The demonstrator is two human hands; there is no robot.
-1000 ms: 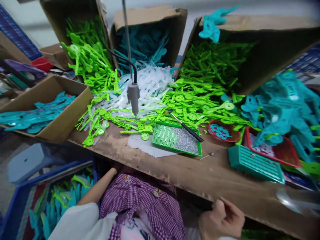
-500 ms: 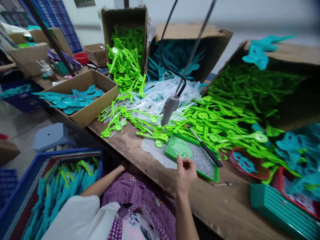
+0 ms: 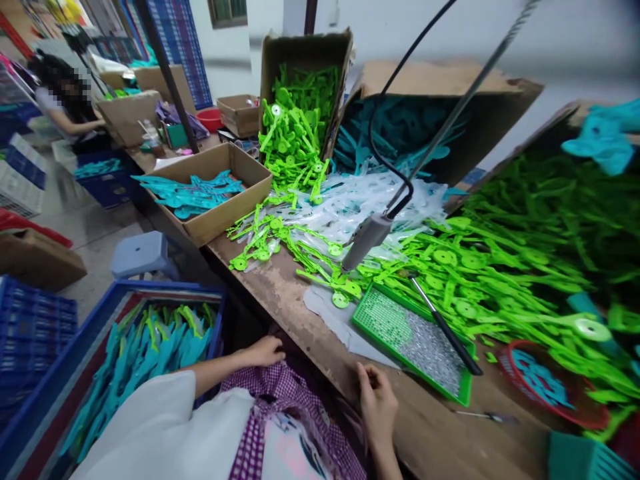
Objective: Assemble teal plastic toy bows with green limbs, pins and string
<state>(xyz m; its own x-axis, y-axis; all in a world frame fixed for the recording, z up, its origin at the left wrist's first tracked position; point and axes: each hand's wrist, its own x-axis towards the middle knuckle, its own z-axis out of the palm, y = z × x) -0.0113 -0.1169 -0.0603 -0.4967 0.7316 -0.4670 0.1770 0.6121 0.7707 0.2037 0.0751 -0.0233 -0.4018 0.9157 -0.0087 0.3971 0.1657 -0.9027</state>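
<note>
My left hand (image 3: pixel 265 351) rests on the purple checked apron (image 3: pixel 280 378) over my lap, fingers bent in and nothing visible in them. At the table's front edge is my right hand (image 3: pixel 379 403), its fingers curled in towards the thumb. Whether something small lies inside them is hidden. Just beyond it sits a green tray (image 3: pixel 415 375) of small shiny metal pieces (image 3: pixel 433 350), with a perforated green plate (image 3: pixel 383 317) at its left end. A black-handled tool (image 3: pixel 447 327) with a metal shaft lies across the tray. Under the tray's left side is a grey cloth (image 3: pixel 333 323).
A grey electric screwdriver (image 3: pixel 367 241) hangs over bright green plastic parts (image 3: pixel 465 267) and clear bags (image 3: pixel 370 193). Cardboard boxes (image 3: pixel 240 212) stand behind and left. A red basket (image 3: pixel 590 407) is at right, a blue crate (image 3: pixel 120 293) at lower left. Another person (image 3: pixel 70 107) sits far left.
My view has turned left, so the table appears shifted right. My right hand has drawn back from the tray to the table edge. My left hand has come into view on my lap.
</note>
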